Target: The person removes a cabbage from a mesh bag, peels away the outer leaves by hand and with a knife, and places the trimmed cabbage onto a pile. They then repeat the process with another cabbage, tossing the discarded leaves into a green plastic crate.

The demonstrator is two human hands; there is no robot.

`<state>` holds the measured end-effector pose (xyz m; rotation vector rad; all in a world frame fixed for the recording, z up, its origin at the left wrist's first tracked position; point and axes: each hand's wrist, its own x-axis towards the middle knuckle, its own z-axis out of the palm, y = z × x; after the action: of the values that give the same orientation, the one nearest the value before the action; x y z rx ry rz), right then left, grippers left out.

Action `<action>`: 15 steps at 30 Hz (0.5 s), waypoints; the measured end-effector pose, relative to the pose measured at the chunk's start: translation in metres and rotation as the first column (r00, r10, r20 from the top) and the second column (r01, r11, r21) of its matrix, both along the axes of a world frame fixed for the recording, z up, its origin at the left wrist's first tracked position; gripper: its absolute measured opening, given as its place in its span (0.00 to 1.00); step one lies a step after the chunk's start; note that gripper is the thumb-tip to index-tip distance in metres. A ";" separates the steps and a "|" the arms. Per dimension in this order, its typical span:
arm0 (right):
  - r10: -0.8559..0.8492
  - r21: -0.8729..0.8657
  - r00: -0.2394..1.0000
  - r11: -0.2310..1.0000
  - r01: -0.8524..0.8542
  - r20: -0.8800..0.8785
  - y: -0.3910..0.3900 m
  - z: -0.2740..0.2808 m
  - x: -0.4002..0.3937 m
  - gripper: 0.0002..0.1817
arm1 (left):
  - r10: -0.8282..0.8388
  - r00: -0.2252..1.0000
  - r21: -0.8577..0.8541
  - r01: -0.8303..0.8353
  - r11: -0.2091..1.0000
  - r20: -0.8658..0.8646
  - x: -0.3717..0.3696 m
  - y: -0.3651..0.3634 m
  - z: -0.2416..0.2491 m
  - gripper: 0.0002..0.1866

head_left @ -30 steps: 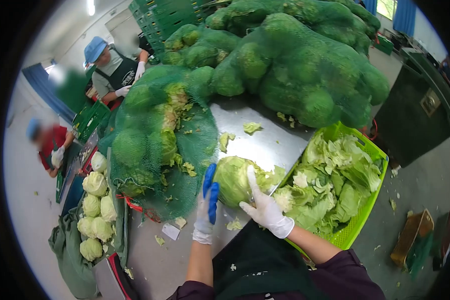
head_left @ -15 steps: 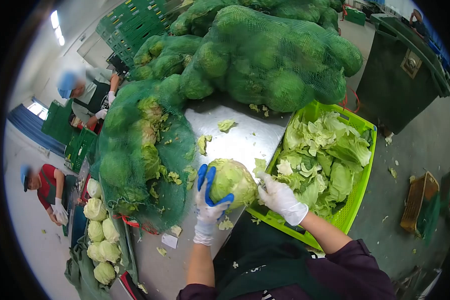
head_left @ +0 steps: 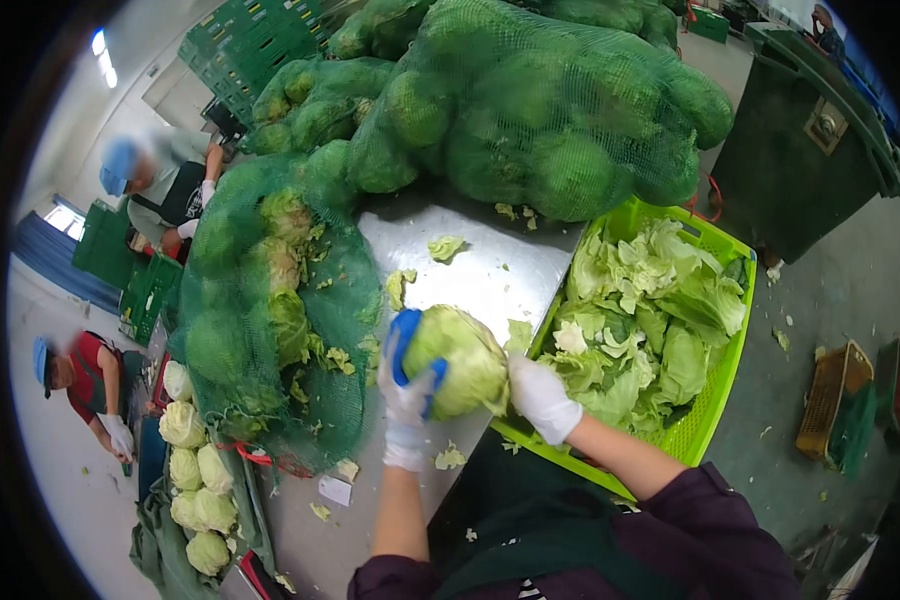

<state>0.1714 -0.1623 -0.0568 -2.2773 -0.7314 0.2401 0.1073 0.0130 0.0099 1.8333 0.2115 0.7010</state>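
Observation:
A pale green cabbage (head_left: 457, 360) is held over the metal table's near edge. My left hand (head_left: 407, 385), in a white glove with blue-covered fingers, wraps round its left side. My right hand (head_left: 544, 400), white-gloved, is closed at the cabbage's right edge, where an outer leaf sticks out; its fingertips are partly hidden and blurred. Just to the right, a lime-green crate (head_left: 722, 400) holds many loose cabbage leaves (head_left: 660, 300). Leaf scraps (head_left: 446, 247) lie on the metal table (head_left: 470, 285).
Full green net sacks of cabbages (head_left: 560, 110) are piled at the back; an opened net sack (head_left: 270, 320) lies to the left. Trimmed cabbages (head_left: 200, 470) sit at far left. A dark wheeled bin (head_left: 790, 140) stands at right. Two co-workers (head_left: 100, 370) (head_left: 165, 190) work at left.
The cabbage has turned slightly in my left hand. My right hand has rotated and closed in against the cabbage's right edge. The camera view has shifted a little.

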 end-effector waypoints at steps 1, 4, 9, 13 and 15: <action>0.020 0.073 0.996 0.997 -0.027 0.088 0.012 0.000 0.002 0.05 | 0.008 1.000 -0.006 -0.008 1.000 -0.007 0.003 0.011 0.001 0.36; 0.061 0.077 0.989 0.994 -0.071 0.133 0.031 0.011 0.020 0.05 | -0.119 0.992 -0.396 0.095 0.913 -0.037 0.019 0.040 0.007 0.30; 0.069 -0.042 0.993 0.997 -0.066 0.094 0.014 -0.007 0.030 0.08 | 0.121 0.992 -0.082 -0.124 0.989 -0.040 0.007 -0.012 0.012 0.29; 0.137 -0.120 0.989 0.984 -0.131 0.048 -0.008 0.003 0.027 0.12 | 0.147 0.987 0.205 -0.159 0.966 0.070 0.001 -0.027 0.001 0.30; 0.186 -0.036 0.975 0.982 -0.183 0.122 0.003 0.011 0.030 0.10 | 0.143 0.989 -0.082 -0.139 0.987 0.048 0.005 -0.020 0.004 0.28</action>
<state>0.2013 -0.1597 -0.0460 -2.2644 -1.0126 0.1958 0.1119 -0.0068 0.0138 1.7350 0.3314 0.8278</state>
